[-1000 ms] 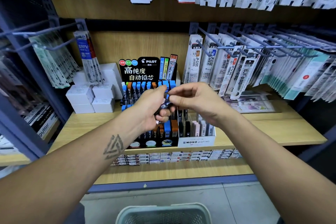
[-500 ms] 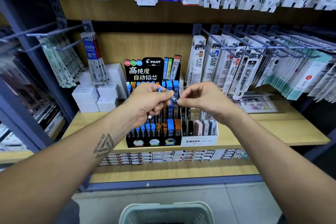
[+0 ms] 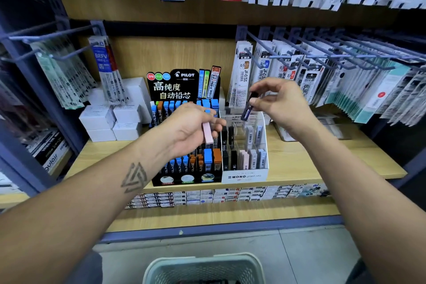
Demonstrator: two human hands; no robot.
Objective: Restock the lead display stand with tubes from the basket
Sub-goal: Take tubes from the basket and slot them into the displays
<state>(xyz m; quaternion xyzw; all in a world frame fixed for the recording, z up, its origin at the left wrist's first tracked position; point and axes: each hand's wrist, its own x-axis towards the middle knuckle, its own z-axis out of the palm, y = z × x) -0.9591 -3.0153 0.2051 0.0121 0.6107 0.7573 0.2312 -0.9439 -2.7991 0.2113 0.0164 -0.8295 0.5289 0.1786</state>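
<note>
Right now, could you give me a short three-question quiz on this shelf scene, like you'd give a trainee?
1. True or false: the right hand pinches a dark tube above the white MONO stand.
2. Which colour is the tube in the left hand? A) green B) pink C) orange
3. Fill in: the basket sits on the ____, below the shelf.

Key:
1. True; the dark tube hangs tilted from the fingertips.
2. B, pink; more tubes seem bunched in that grip.
3. Floor.
</note>
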